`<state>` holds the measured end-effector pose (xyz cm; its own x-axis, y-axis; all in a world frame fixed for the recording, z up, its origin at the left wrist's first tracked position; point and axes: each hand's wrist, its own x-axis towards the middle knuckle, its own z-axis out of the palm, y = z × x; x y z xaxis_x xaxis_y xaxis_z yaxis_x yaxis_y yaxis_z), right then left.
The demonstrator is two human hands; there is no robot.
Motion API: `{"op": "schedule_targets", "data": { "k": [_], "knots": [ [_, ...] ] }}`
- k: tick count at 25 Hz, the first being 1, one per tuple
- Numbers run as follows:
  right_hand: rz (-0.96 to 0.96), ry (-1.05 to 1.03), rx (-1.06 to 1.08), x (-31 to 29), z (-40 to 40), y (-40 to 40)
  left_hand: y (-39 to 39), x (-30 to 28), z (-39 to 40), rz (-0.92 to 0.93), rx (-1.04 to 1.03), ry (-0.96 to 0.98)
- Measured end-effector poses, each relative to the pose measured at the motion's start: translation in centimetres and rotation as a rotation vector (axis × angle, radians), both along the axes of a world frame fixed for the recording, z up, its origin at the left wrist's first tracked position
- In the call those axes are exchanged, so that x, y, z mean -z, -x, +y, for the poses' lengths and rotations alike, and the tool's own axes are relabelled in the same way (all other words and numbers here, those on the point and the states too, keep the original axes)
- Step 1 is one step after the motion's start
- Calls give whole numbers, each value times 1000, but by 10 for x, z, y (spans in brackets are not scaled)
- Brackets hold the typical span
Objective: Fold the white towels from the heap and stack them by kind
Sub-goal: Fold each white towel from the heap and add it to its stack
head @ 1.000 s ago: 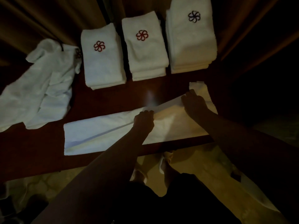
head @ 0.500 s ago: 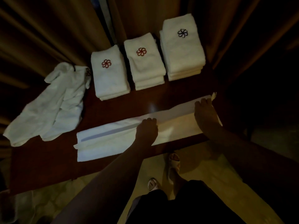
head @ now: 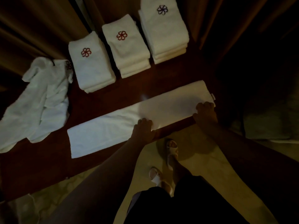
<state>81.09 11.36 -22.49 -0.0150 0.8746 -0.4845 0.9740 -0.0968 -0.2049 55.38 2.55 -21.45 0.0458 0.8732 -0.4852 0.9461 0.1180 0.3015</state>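
A long white towel, folded into a narrow strip, lies slantwise along the near edge of the dark wooden table. My left hand grips the strip's near edge at its middle, fingers curled onto the cloth. At the strip's right end, my right hand holds the same edge. The unfolded heap of white towels lies at the left. Behind stand three folded stacks: a left stack and a middle stack, both with red flower marks, and a taller right stack with a dark flower mark.
Brown curtains hang directly behind the table. My feet in pale sandals stand on the light floor just below the table's near edge. A bare band of tabletop runs between the stacks and the strip.
Both hands have drawn the towel's far edge over towards me, and the strip is now narrower and smooth. My hands sit at its near edge instead of its middle.
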Motion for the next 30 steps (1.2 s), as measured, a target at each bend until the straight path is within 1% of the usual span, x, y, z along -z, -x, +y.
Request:
{"op": "schedule_targets", "data": {
  "k": [2,4,6,8,11,12,15,18,20,22,24,25,27,29,30],
  "knots": [
    [-50,-77,-28,-5,4,7,0,1,4,-13,-6,-41],
    [-17,-109,-96,-9,7,20,-1,3,8,-16,16,-68],
    [92,-27,-201,-6,7,33,-2,6,12,-27,42,-44],
    [149,79,-264,-3,5,46,0,6,17,-63,23,-8],
    [144,93,-132,-8,16,73,6,4,24,-96,-17,1],
    [142,73,-138,-12,19,83,9,3,23,-97,-23,-10],
    [234,56,-282,-18,21,119,25,7,15,-57,-55,-69],
    [327,74,-466,-16,5,159,47,6,2,17,-159,-71],
    [346,76,-551,-10,-11,181,66,4,-8,31,-210,-52],
    [254,71,-653,1,-24,195,87,5,-19,29,-271,-27],
    [72,15,-709,12,-33,202,114,7,-34,13,-361,-4],
    [-10,-26,-678,14,-35,204,127,9,-41,8,-394,7],
    [-123,-82,-552,14,-38,211,153,10,-59,31,-430,19],
    [-162,-119,-453,11,-45,230,182,11,-80,64,-460,19],
    [-153,-146,-443,10,-50,241,194,12,-89,76,-480,15]
  ]
}}
